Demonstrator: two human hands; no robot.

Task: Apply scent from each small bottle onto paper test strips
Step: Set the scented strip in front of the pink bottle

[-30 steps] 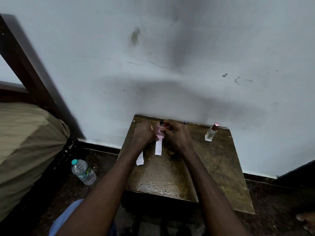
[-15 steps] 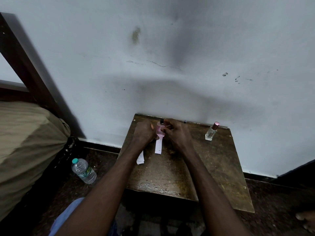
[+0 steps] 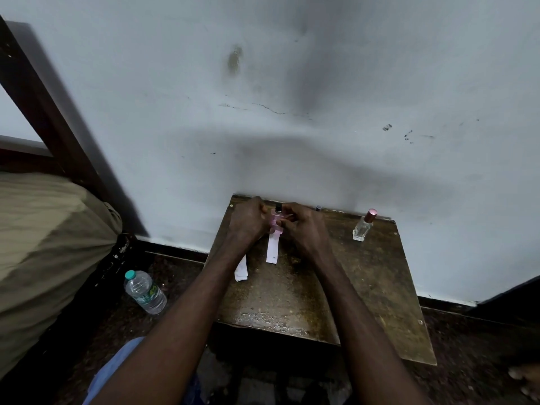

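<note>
Head view — pink bottle (image 3: 276,220), black-capped, upright

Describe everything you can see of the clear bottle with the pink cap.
The clear bottle is small, with a squared, glass-looking body and a round metallic pink cap, still on. It stands upright on the wooden table, near its far right corner, close to the wall. Whether it holds liquid cannot be told. Only the table touches it; the left hand and right hand are away to its left.
</note>
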